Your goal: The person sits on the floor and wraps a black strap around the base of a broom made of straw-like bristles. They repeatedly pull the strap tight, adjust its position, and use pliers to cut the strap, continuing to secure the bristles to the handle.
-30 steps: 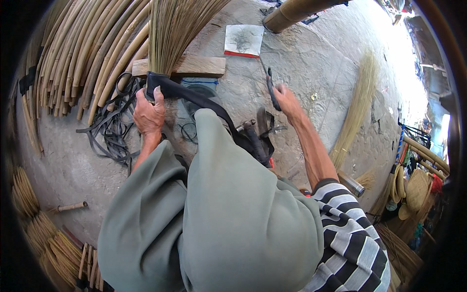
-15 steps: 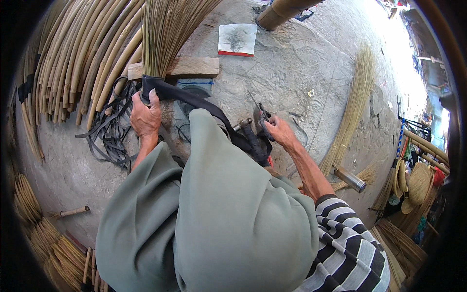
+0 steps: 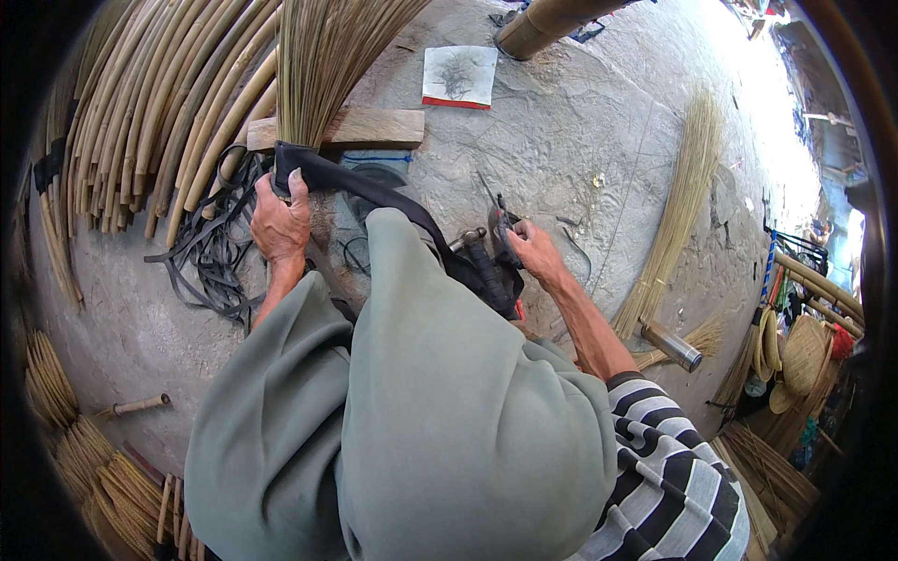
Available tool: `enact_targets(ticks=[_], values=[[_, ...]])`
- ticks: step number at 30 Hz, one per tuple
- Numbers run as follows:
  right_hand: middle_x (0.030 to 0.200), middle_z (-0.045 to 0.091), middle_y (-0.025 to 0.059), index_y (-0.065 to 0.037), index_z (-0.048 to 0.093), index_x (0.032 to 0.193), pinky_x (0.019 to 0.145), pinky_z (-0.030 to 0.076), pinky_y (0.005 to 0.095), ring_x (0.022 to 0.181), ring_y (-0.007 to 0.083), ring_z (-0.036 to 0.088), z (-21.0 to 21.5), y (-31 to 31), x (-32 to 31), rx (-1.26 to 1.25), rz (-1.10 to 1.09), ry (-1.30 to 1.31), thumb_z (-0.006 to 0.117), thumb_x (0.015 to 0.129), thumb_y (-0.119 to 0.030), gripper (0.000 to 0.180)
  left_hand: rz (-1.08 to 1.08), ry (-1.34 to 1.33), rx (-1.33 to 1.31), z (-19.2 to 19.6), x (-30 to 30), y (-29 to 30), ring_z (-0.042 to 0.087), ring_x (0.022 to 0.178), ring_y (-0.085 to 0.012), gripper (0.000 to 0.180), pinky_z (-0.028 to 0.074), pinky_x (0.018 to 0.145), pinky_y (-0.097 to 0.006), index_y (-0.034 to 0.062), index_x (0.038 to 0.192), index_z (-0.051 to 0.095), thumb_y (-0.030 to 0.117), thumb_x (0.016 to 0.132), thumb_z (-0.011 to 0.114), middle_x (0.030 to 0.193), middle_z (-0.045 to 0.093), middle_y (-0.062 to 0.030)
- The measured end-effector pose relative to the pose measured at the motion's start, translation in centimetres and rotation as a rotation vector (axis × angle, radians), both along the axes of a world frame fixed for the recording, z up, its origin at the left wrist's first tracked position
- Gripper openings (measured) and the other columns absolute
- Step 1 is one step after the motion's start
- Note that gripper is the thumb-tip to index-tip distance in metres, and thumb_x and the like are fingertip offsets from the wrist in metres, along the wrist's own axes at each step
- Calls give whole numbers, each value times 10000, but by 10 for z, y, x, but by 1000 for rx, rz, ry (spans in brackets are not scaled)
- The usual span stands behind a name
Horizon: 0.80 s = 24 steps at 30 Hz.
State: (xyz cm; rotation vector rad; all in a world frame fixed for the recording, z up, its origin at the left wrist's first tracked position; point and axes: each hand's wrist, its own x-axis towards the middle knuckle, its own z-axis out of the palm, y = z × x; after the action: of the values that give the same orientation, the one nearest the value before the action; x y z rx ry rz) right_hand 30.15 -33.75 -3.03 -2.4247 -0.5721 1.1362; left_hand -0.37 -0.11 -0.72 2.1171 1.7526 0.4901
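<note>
My left hand [image 3: 282,224] is closed around the lower end of a bundle of thin broom bristles [image 3: 327,75], thumb pointing up. A black rubber-like strip [image 3: 369,190] wraps that end and runs rightward, then down past my covered knee. My right hand [image 3: 536,251] grips a dark, scissor-like tool [image 3: 502,227] with thin pointed ends; my fingers partly hide it. Just left of this tool lies what looks like a hammer [image 3: 486,271] with a metal head and black handle. Behind the bristles' wrapped end is a wooden block [image 3: 374,128].
Bamboo poles [image 3: 154,112] are stacked at the far left, beside tangled black strips [image 3: 210,257]. A long bristle bundle [image 3: 678,206] lies at right near a metal cylinder [image 3: 672,344]. A white sheet [image 3: 458,77] and a thick bamboo piece [image 3: 547,23] are at the back.
My right hand has barely moved, and the scissor-like tool has turned slightly, its ends now showing farther apart. My left hand keeps its grip; the whole view has shifted a little.
</note>
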Motion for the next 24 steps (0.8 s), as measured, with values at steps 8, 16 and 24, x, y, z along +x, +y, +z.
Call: enact_targets(ticks=[8,16,24], values=[[898,716,102,44,700,1149,742,536,374,854,161,651,22,6,1,133,-106,70,722,1062,-399,452,-3,-9,-8,-1,-1,0,727,1060,-547,680,551,900,-615,105,1414,656,688,1074,577,1122,774,-306],[899,638,65,37,681,1094,741,485,373,834,162,565,35,47,23,221,-48,-39,662,1091,-430,467,3,5,-18,0,0,0,729,1057,-543,690,552,898,-612,97,1414,655,690,1070,579,1110,775,-307],[887,637,50,35,712,1082,716,456,373,811,159,550,4,138,74,249,-88,9,674,1084,-508,544,5,27,-8,3,1,0,740,1036,-557,679,562,881,-638,82,1415,637,661,1060,602,1117,787,-299]])
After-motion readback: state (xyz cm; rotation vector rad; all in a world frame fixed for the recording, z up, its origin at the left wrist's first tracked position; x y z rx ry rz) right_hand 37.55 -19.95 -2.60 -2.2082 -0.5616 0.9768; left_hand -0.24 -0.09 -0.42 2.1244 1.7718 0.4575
